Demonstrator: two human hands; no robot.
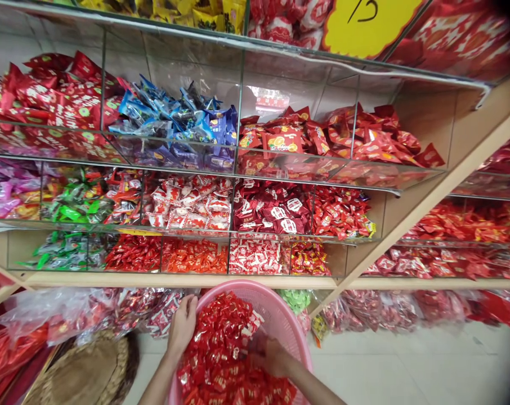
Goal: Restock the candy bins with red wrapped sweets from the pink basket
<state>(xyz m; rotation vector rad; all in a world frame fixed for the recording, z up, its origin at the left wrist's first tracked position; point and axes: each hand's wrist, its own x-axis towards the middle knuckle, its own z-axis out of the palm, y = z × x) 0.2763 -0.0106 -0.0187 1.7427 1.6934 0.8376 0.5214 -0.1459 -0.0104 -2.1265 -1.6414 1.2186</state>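
One round pink plastic basket (280,306) held countless red foil candies (221,349); left hand (182,326) gripped its rim, right hand (272,355) clenched among candies, below clear shelf bins (238,163)

A wooden shelf unit (411,222) carries tiers of clear acrylic bins (238,169). The top tier holds red packets (56,107), blue packets (183,121) and orange-printed red packets (335,138). Lower bins hold purple sweets (4,188), green sweets (75,208) and red-and-white sweets (191,202). On the pale tiled floor (407,365) beneath lie clear bags of red sweets (56,315) and a woven basket (90,374).
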